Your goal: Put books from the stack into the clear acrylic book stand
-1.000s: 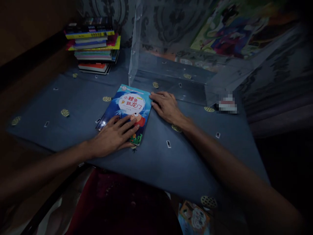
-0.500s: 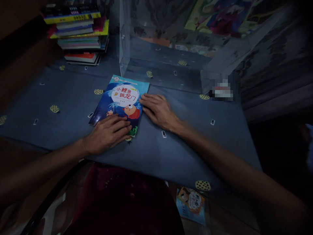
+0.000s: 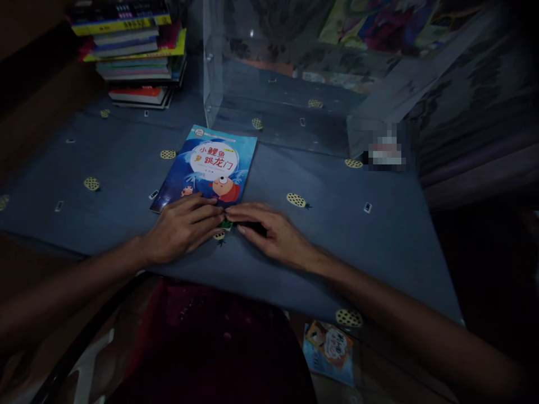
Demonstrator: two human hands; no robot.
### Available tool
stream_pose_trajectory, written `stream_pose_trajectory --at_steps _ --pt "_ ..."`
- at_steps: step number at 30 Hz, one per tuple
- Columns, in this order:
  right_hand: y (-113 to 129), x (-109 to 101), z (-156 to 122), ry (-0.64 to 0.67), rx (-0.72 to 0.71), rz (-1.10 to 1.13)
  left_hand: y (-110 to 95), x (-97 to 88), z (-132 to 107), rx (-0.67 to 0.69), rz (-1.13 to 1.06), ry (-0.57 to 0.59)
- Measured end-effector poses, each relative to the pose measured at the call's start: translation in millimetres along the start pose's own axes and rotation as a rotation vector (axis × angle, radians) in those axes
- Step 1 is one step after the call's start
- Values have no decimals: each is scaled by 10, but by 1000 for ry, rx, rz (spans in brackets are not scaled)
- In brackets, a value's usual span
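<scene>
A tall stack of thin, colourful paperback books (image 3: 135,56) stands at the far left corner of the tabletop (image 3: 105,163), which is covered with a dark blue cloth dotted with small yellow rounds. Nearer, the left hand (image 3: 183,227) lies palm down on the near edge of a thin blue picture book with a white oval title and a red cartoon fish on its cover (image 3: 210,165). Its fingers (image 3: 206,210) are stretched flat and slightly apart, pressing on the cover. The book lies flat near the middle of the tabletop, cover up and turned a little clockwise.

The right hand (image 3: 269,233) rests on the cloth just beside the book's near right corner. Its fingers (image 3: 244,212) lie close together and point left, their tips almost meeting those of the left hand; whether they pinch the corner cannot be told. Behind the book stands a large clear plastic box (image 3: 286,84). Below the tabletop's near edge, to the right, a small colourful booklet (image 3: 330,350) lies on the floor.
</scene>
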State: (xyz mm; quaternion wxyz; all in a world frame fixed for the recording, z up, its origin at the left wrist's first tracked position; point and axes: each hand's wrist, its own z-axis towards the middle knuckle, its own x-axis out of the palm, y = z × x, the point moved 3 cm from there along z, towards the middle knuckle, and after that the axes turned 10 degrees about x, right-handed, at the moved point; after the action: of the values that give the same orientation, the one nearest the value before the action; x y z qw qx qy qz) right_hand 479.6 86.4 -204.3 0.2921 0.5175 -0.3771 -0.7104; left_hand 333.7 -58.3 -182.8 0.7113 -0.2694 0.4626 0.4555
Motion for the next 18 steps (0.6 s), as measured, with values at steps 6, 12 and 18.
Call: stream_pose_trajectory --at_steps 6,12,18 --pt "-27 26 7 -19 39 22 -9 27 -5 -48 14 18" --pt "-22 18 6 -20 2 21 -32 15 9 -19 78 -13" --pt "-25 16 -9 -32 -43 -15 -27 31 -16 6 61 -64"
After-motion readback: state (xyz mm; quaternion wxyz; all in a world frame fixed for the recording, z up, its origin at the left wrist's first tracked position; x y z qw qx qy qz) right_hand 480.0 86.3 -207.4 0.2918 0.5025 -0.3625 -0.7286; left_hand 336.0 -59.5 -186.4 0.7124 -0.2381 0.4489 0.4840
